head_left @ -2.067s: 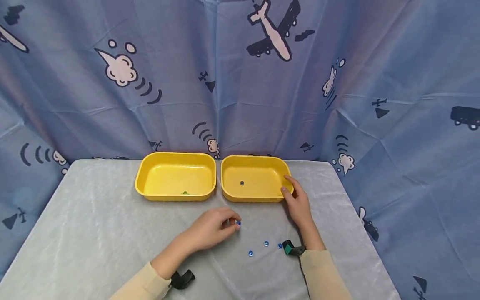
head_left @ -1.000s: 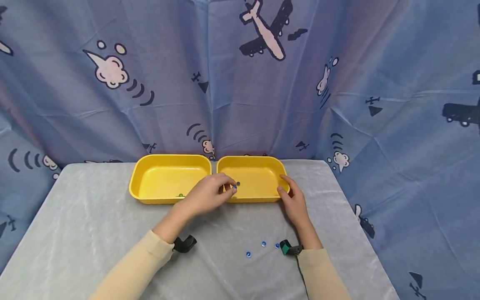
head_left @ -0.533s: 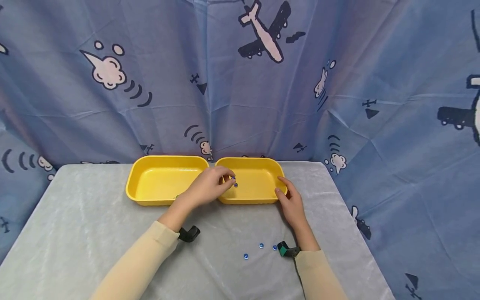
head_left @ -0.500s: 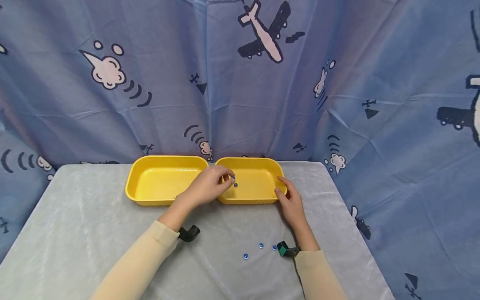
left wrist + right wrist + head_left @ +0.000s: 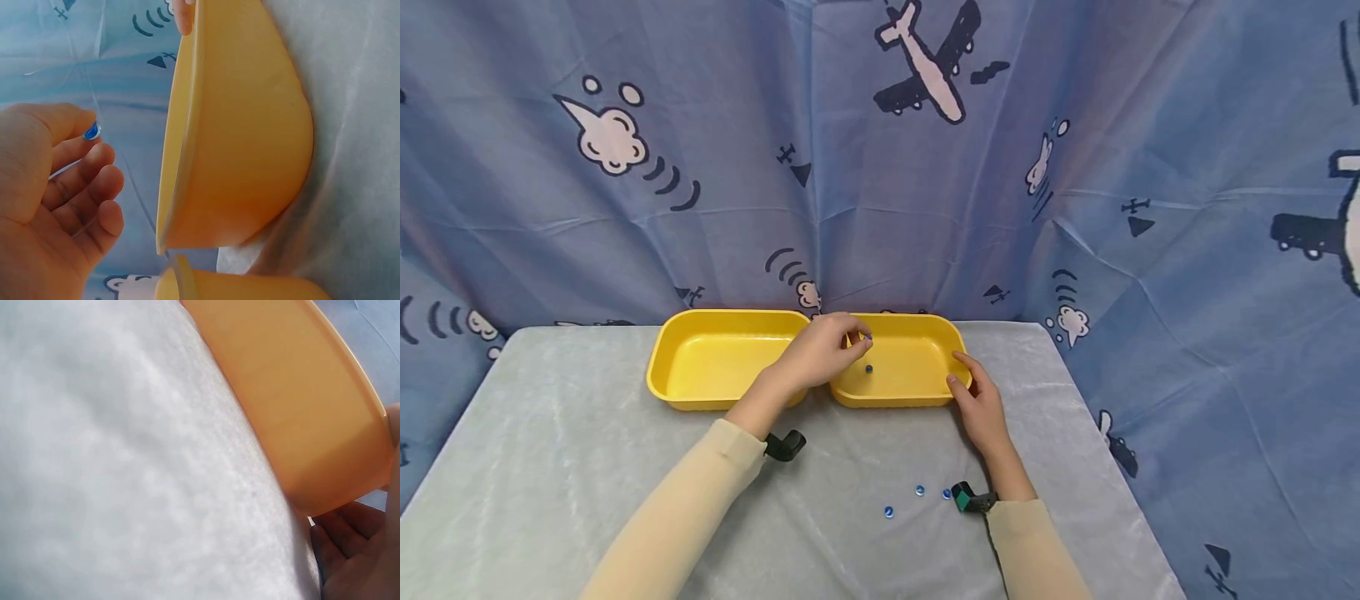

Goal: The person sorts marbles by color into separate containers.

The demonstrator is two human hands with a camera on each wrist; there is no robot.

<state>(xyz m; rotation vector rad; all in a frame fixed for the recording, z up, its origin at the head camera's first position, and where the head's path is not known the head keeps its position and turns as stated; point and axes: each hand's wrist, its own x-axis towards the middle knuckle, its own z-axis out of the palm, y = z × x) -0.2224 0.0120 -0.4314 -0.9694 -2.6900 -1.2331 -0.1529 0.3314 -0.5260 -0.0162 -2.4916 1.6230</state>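
My left hand is over the left end of the right yellow tray, above its rim. Between its thumb and index finger it pinches a blue glass marble; the other fingers are loosely curled. A dark marble lies on that tray's floor, below the hand. At the tray's right end my right hand grips the corner, with the thumb over the near rim. In the right wrist view, its fingers curl beside the tray's outer wall, partly cut off by the frame.
The left yellow tray stands beside the right one, partly covered by my left forearm. Three blue marbles lie on the grey cloth: one nearest, another, and a third by the right wrist camera. A patterned curtain hangs behind.
My left hand has carried the pinched marble from above the cloth up and away to the right tray, then slightly higher. The right hand has kept its grip on the tray.
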